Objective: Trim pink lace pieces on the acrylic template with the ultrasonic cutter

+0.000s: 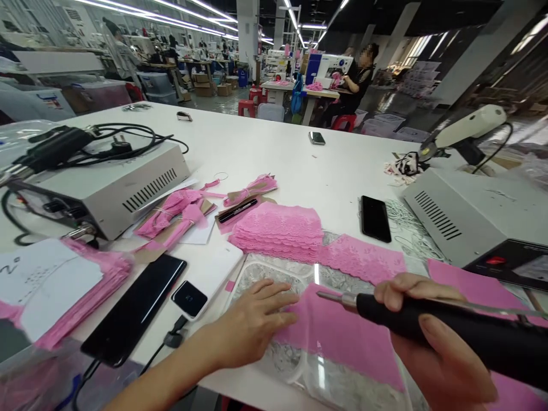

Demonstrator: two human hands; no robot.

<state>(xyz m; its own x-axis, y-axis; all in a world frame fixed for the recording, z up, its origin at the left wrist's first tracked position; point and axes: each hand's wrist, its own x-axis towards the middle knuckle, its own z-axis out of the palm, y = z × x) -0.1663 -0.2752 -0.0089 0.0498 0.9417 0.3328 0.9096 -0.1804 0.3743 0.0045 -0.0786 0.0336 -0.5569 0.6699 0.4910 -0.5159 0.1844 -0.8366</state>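
Observation:
My left hand lies flat with fingers stretched out, pressing on the left edge of a pink lace piece that rests on a glass plate. My right hand is wrapped round a black pen-shaped cutting tool. Its metal tip hovers just above the pink lace, right of my left fingertips. A stack of folded pink lace sits just beyond the plate.
A grey control box with cables stands at the left, another at the right. Two black phones, a white device, pink lace bundles and paper-topped pink stacks lie around. A seated person works at a far table.

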